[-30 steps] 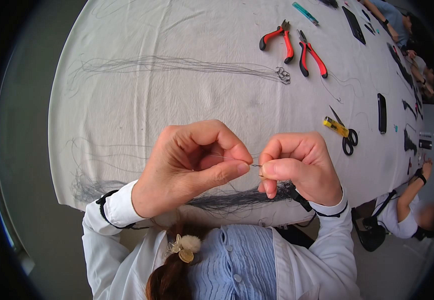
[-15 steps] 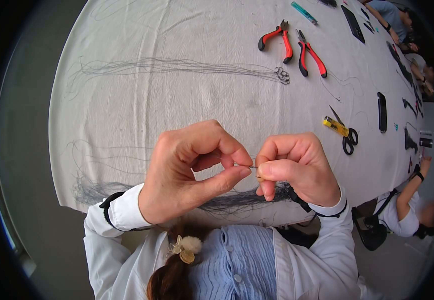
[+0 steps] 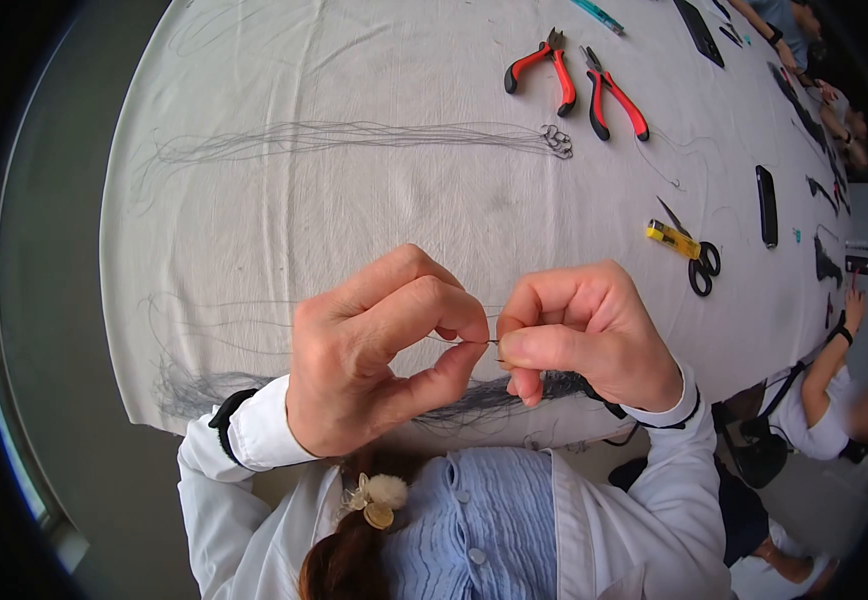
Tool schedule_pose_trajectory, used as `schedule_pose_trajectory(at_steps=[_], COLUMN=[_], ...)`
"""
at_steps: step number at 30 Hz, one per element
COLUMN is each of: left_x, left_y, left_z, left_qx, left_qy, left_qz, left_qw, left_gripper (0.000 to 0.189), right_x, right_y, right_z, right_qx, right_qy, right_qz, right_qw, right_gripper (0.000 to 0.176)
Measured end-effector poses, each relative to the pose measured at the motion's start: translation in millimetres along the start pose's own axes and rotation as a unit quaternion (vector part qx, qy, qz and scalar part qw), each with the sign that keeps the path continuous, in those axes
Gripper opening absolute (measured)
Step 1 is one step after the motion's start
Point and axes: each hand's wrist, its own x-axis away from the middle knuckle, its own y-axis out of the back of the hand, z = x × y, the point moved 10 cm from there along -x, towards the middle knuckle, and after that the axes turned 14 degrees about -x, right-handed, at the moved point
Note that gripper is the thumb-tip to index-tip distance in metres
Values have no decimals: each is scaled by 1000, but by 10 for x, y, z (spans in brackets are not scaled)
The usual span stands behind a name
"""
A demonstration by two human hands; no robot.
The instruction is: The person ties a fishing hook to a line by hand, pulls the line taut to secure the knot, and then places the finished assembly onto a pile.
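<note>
In front of my chest, my left hand pinches a thin fishing line between thumb and forefinger. Close beside it, my right hand has thumb and forefinger closed on a small dark fish hook, most of it covered by the fingers. The two sets of fingertips are nearly touching, with a short dark piece showing in the gap. Beneath my hands, a thick bundle of dark line lies along the near table edge. Farther off, a straight bundle of lines ends in a cluster of hooks.
Two red-and-black pliers lie at the back. Black scissors rest with a yellow lighter at the right. Beyond are black phones and a teal tool. Other people sit along the right side.
My left hand has shifted slightly left, and its fingers have curled closer together. The right hand keeps its pinch, a little left of before. The view has tilted slightly.
</note>
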Motion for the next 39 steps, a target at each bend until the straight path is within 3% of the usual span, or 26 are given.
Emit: schedule_pose_trajectory(at_steps=[6,12,14,15,17,18,20,21,23,29,30,32,39], left_x=[6,43,57,63,143,125,155,164,163,163,163,155,128], left_y=[-70,-130,-196,-201,-351,-330,-393,-401,-415,-402,-399,-358,-267], left_z=[59,199,246,248,361,346,357,369,367,383,382,381,357], left_qx=[55,125,158,157,338,338,364,364,371,362,362,340,241], left_qy=[40,101,121,121,216,215,270,270,244,239,239,231,178], left_qz=[40,47,82,81,101,100,141,141,137,115,114,103,82], left_qw=[997,986,977,977,910,911,880,880,886,893,894,906,951], left_gripper=[15,13,9,9,5,5,6,6,6,3,3,4,9], right_x=[35,108,199,194,309,306,385,372,471,536,554,476,418], right_y=[-17,-60,-159,-166,-284,-278,-337,-323,-402,-508,-527,-479,-400], right_z=[25,232,400,405,551,549,572,554,569,510,516,529,534], right_qx=[35,216,318,318,424,425,480,480,493,518,518,512,477], right_qy=[35,181,287,287,376,376,431,431,503,558,558,495,454], right_qz=[6,-42,-48,-48,-68,-68,-71,-71,-64,-54,-53,-66,-82], right_qw=[999,959,902,902,821,820,761,761,707,646,646,699,748], right_gripper=[9,8,8,8,13,13,19,19,23,23,23,20,20])
